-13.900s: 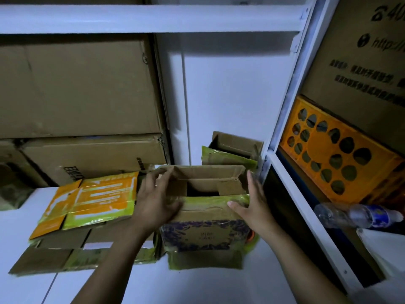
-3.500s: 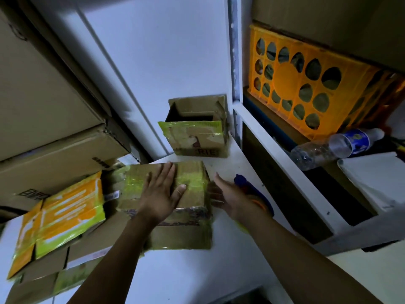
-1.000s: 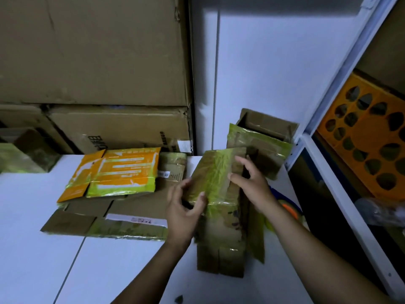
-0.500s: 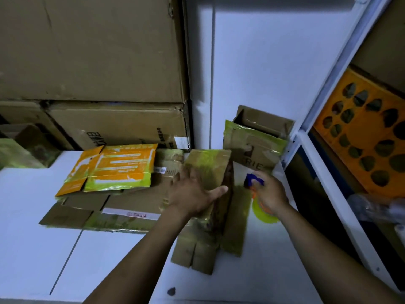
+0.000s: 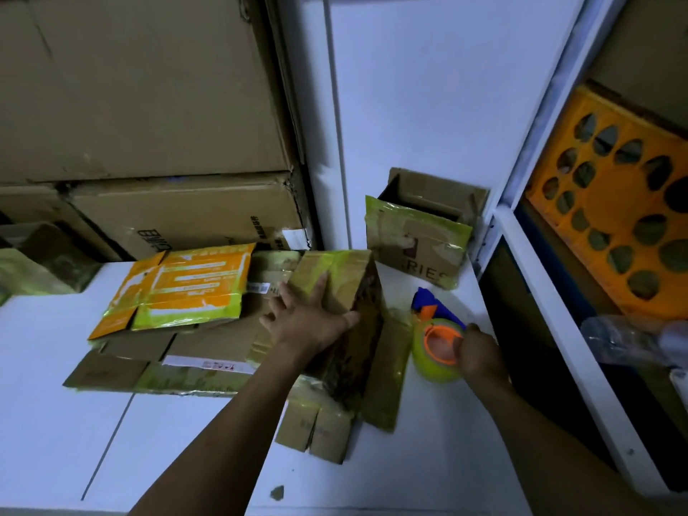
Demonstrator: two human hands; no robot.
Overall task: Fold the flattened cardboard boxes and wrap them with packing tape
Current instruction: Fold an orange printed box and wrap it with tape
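Note:
A small folded cardboard box [image 5: 344, 277], wrapped in yellow-green tape, lies on its side on the white table [image 5: 56, 422] with its flaps spread toward me. My left hand [image 5: 309, 318] rests flat on its top, fingers spread. My right hand [image 5: 478, 353] grips a tape dispenser [image 5: 437, 342] with a blue handle, an orange core and a yellow-green tape roll, just right of the box. A pile of flattened boxes [image 5: 178, 351] lies to the left, topped by an orange and green one [image 5: 178, 288].
A finished open-topped box [image 5: 420, 240] stands at the back by the white wall. Large cardboard cartons [image 5: 149, 124] are stacked at the back left. A white shelf frame [image 5: 551, 329] on the right holds an orange crate [image 5: 618, 217] and a plastic bottle [image 5: 633, 340].
My right hand has lifted the tape dispenser and brought it closer to me, beside the box. My left hand stays pressed on the box top.

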